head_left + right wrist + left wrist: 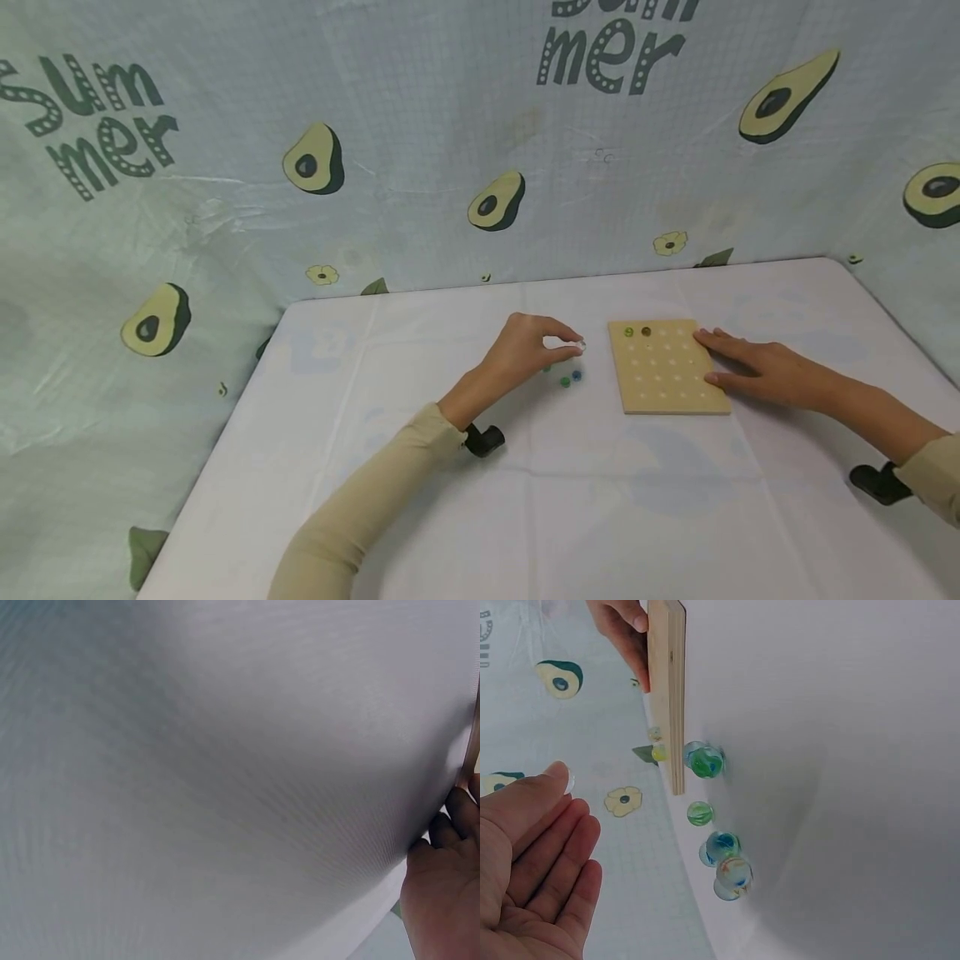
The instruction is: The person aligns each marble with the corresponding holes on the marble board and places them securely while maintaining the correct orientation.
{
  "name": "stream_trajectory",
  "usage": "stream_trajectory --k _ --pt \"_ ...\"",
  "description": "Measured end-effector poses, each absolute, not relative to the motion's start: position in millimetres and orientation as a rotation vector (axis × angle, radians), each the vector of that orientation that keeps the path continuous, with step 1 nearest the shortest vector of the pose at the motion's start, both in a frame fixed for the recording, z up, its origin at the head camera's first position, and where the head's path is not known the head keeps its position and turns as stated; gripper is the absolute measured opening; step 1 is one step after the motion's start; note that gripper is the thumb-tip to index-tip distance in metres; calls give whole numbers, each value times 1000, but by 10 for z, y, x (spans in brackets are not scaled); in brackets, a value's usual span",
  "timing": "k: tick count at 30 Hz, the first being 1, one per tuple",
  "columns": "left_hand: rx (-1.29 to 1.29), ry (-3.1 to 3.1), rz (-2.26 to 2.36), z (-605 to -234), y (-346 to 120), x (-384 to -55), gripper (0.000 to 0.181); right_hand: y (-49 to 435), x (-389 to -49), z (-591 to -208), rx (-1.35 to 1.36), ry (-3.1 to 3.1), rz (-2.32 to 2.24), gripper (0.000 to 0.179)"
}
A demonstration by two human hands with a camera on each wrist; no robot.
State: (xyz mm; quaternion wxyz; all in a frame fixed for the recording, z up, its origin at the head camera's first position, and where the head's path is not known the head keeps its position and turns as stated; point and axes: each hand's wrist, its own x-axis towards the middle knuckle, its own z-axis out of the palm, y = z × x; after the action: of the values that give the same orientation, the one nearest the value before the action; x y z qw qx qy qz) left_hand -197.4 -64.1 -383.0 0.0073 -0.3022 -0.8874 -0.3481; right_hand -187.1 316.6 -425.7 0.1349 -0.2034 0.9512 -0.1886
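Note:
My left hand [528, 346] pinches a clear glass marble [582, 345] between thumb and fingertip, held up left of the board. The left wrist view shows only the rim of that marble [570, 781] past the thumb. Loose green and blue marbles [576, 376] lie on the table below this hand. A square wooden board [675, 367] with rows of shallow holes lies to the right. Two marbles sit in its far-left row, a yellow-green one [628, 332] and a brownish one [646, 332]. My right hand [772, 371] rests its extended fingers on the board's right edge.
A white cloth covers the table [450, 525]. Behind and to the left hangs a curtain [405, 167] printed with avocados and lettering. Each wrist wears a black camera mount [483, 440]. Seen from the left wrist, several marbles [735, 874] lie near the board's edge [676, 697].

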Motion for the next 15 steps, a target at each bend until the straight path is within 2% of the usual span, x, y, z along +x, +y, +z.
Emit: stream_trajectory --k 15 --pt "-985 -2745 -1104 -3805 -468 -2014 21 3166 -1878 -4240 -624 2753 -573 83"
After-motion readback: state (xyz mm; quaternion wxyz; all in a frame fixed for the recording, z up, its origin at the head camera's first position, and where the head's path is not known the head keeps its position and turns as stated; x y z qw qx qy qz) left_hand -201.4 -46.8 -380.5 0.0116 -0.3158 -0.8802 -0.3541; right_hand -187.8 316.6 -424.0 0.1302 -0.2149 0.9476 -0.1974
